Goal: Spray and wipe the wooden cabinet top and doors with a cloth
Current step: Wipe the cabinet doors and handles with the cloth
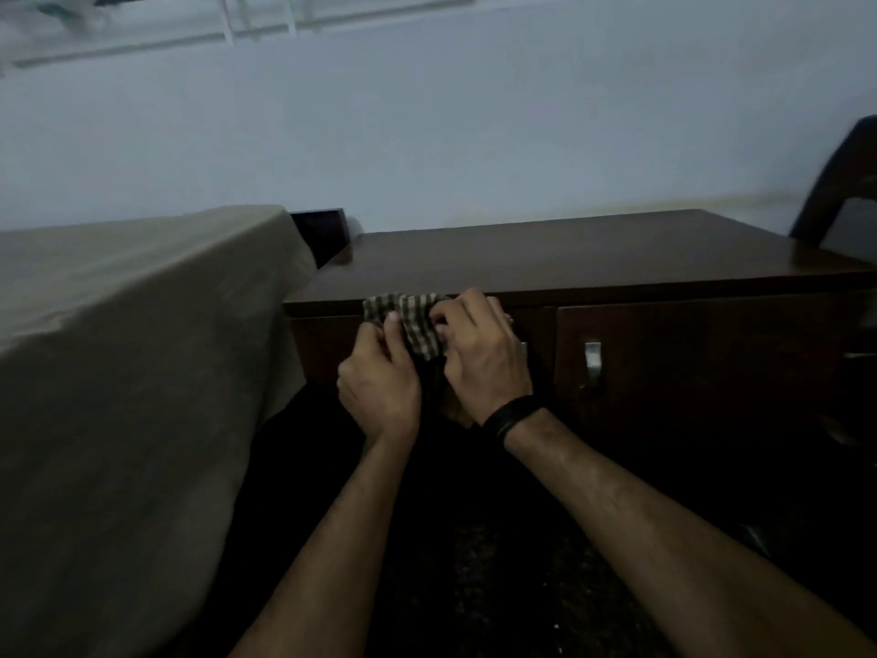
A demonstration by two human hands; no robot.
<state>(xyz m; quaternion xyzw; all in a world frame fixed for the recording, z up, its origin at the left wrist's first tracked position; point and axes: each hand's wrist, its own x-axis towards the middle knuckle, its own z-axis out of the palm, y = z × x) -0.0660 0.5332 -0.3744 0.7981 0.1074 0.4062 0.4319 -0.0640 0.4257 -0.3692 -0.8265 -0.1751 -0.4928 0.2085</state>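
Note:
A low dark wooden cabinet [593, 254] stands against the pale wall, its flat top seen from the front. A checked cloth [412, 320] is bunched in front of the top's front edge, near its left end. My left hand [379, 382] pinches the cloth's left side and my right hand [484, 358], with a black band at the wrist, grips its right side. Both hands are in front of the left door. The right door [688, 372] carries a metal handle [592, 357]. No spray bottle is in view.
A bed or table draped in a tan sheet [118, 349] fills the left and touches the cabinet's left end. A dark chair back [840, 178] rises at the far right. The speckled dark floor [498, 586] lies below my arms.

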